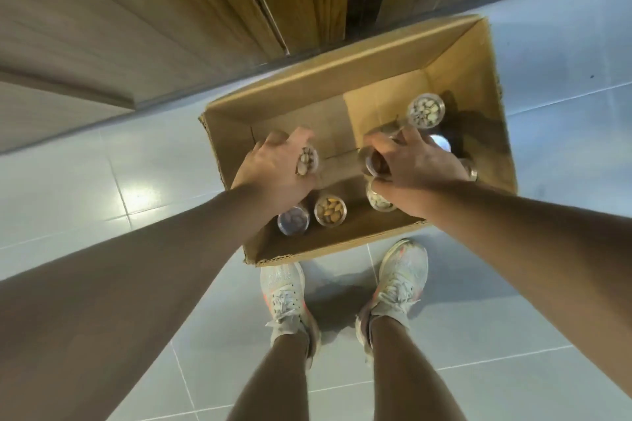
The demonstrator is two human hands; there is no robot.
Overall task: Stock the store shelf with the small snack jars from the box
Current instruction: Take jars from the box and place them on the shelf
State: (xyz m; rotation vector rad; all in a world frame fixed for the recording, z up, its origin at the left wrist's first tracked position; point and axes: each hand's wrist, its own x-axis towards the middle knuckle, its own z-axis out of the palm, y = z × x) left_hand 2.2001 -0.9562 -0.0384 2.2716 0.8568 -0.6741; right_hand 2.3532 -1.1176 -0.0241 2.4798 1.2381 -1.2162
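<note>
1. The small clear plastic snack jars sit in the open brown cardboard box at the centre of the frame. A jar of pale nuts stands toward the box's upper right, a jar of brown almonds and a jar of dark purplish pieces stand near its lower edge, and another pale-nut jar shows partly under the right wrist.
2. The left hand, left of centre, has its fingers curled round a jar of pale nuts, which seems lifted clear of the box floor.
3. The right hand, right of centre, has fingers curled over a dark-filled jar; whether it grips a second jar beneath the palm cannot be told.
4. The box stands on pale grey floor tiles, just beyond the person's white sneakers at lower centre.
5. Wooden panelling fills the upper left; the shelf itself cannot be made out, so how many jars are already stocked is unknown.
6. Judging by the bare box floor and several jars left, the stocking looks partly done, with more trips needed.
</note>
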